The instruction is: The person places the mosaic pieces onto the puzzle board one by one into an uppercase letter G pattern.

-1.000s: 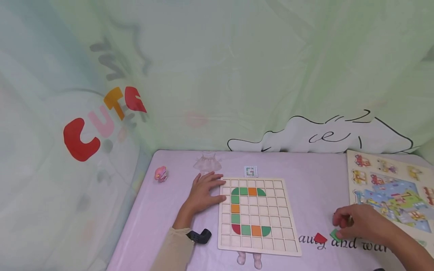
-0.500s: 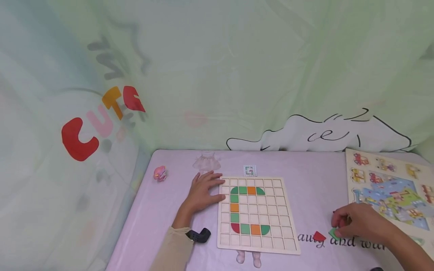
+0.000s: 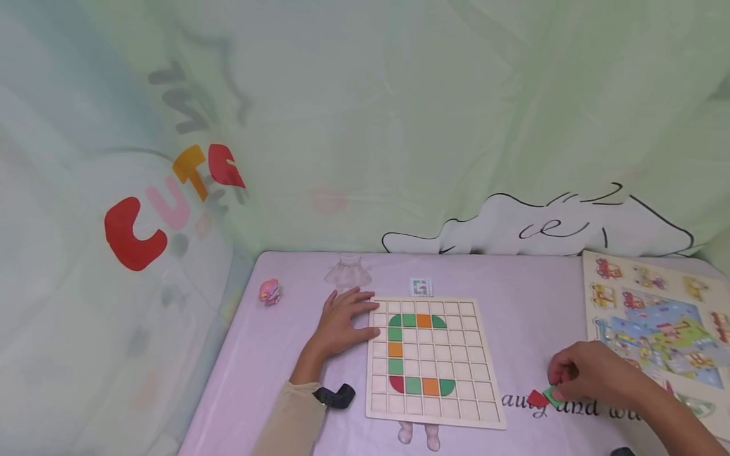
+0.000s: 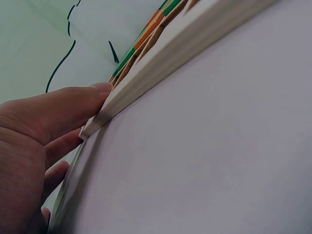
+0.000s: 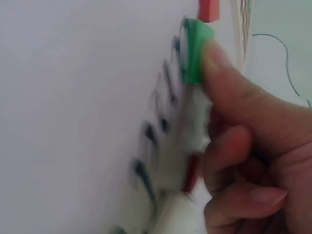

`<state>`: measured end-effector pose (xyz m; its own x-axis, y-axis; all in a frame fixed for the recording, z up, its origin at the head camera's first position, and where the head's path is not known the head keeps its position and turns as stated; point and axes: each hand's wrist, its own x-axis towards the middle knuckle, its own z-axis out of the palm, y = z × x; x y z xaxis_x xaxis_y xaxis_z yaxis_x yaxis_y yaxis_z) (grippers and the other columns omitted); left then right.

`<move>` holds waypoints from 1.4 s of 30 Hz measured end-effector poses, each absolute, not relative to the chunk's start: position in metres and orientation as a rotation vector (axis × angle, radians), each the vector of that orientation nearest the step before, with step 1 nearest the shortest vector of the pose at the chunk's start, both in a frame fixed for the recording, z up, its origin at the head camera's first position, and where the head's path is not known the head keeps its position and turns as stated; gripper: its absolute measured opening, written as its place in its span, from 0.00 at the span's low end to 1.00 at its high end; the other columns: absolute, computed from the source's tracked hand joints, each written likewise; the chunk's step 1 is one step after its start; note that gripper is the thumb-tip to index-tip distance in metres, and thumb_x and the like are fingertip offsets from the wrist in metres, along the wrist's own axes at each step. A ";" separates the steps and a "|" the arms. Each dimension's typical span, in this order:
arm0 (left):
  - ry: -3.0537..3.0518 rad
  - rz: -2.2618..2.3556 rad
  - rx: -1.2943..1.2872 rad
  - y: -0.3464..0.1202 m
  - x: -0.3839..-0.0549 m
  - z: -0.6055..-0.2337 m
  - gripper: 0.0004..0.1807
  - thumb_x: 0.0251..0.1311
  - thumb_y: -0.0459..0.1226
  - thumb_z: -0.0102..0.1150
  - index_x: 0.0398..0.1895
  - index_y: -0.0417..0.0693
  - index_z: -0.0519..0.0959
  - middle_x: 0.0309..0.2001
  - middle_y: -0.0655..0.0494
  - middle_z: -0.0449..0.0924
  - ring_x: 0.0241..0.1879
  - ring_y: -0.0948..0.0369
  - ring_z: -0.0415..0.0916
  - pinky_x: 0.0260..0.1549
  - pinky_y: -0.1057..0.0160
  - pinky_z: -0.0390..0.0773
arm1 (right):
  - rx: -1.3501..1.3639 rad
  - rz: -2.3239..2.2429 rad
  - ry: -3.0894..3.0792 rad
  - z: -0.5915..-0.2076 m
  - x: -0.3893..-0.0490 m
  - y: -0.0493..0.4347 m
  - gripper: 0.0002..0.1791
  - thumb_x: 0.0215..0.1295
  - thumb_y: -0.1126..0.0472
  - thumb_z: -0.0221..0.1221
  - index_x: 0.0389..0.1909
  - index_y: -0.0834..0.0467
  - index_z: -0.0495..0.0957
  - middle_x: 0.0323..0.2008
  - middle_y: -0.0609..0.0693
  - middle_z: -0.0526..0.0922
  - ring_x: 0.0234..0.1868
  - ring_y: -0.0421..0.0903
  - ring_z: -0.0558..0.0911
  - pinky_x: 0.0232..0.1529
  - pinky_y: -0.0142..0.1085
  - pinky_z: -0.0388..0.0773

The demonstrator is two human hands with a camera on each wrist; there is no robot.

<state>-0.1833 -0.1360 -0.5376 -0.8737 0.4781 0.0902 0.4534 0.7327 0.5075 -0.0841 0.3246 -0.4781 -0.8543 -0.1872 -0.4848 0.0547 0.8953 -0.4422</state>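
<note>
My left hand [image 3: 342, 326] rests at the left edge of a square wooden grid board [image 3: 456, 351], its fingers spread and relaxed. In the left wrist view the thumb [image 4: 73, 105] lies along the board's edge. Green, orange and red tiles fill some cells in a C-like shape. To the right of the board, my right hand [image 3: 595, 373] pinches a small green tile [image 3: 550, 395] close over the table, thumb against its side, other fingers curled. A red tile [image 3: 537, 398] with a rounded edge lies just left of the green one.
A small pattern card [image 3: 421, 287] lies behind the board. At the back left stands a pink figurine [image 3: 270, 292]. A wooden vehicle puzzle [image 3: 595, 316] occupies the right side, partly under the right forearm. Curtain-like printed fabric [image 3: 365, 126] rises behind the table.
My right hand has moved a little left with the green tile, which now sits right beside the red tile. The left hand has kept its place on the board's edge.
</note>
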 end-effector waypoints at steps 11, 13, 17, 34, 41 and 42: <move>2.871 0.842 0.766 -0.135 -0.182 -0.534 0.31 0.58 0.58 0.66 0.64 0.61 0.80 0.73 0.64 0.71 0.79 0.57 0.55 0.79 0.40 0.40 | -0.066 -0.726 2.683 -0.487 -0.095 0.298 0.13 0.55 0.48 0.74 0.33 0.50 0.83 0.25 0.45 0.77 0.32 0.44 0.74 0.29 0.31 0.66; 2.870 0.846 0.771 -0.134 -0.182 -0.534 0.31 0.58 0.58 0.66 0.64 0.61 0.80 0.73 0.63 0.71 0.79 0.56 0.55 0.79 0.40 0.40 | -0.062 -0.731 2.708 -0.487 -0.096 0.293 0.12 0.56 0.49 0.74 0.34 0.50 0.83 0.26 0.45 0.77 0.33 0.44 0.74 0.30 0.30 0.66; 2.881 0.828 0.780 -0.133 -0.182 -0.534 0.31 0.59 0.59 0.66 0.64 0.62 0.80 0.73 0.63 0.71 0.79 0.56 0.55 0.79 0.40 0.41 | -0.044 -0.758 2.726 -0.484 -0.097 0.285 0.12 0.58 0.52 0.73 0.36 0.53 0.82 0.28 0.46 0.77 0.34 0.45 0.74 0.29 0.31 0.68; 2.887 0.822 0.764 -0.136 -0.183 -0.539 0.31 0.58 0.59 0.66 0.64 0.61 0.80 0.73 0.64 0.71 0.79 0.56 0.55 0.79 0.40 0.40 | -0.178 -0.827 2.657 -0.488 -0.090 0.282 0.14 0.62 0.49 0.69 0.34 0.52 0.76 0.25 0.45 0.72 0.30 0.39 0.71 0.28 0.31 0.65; 2.886 0.831 0.778 -0.135 -0.183 -0.537 0.31 0.58 0.59 0.66 0.64 0.61 0.80 0.73 0.63 0.71 0.79 0.56 0.56 0.79 0.40 0.41 | -0.199 -0.936 2.623 -0.486 -0.089 0.278 0.14 0.62 0.47 0.70 0.34 0.50 0.77 0.26 0.44 0.74 0.31 0.38 0.72 0.29 0.31 0.65; 2.885 0.835 0.782 -0.135 -0.182 -0.537 0.31 0.58 0.58 0.66 0.64 0.61 0.80 0.73 0.63 0.71 0.79 0.56 0.56 0.79 0.39 0.41 | -0.183 -0.964 2.615 -0.486 -0.090 0.275 0.14 0.61 0.47 0.70 0.34 0.50 0.77 0.26 0.44 0.74 0.32 0.38 0.72 0.29 0.31 0.66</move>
<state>-0.1824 -0.1350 -0.5367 -0.8724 0.4784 0.1008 0.4582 0.7282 0.5096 -0.0896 0.2753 -0.4858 -0.9317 -0.2365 -0.2756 -0.0010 0.7605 -0.6493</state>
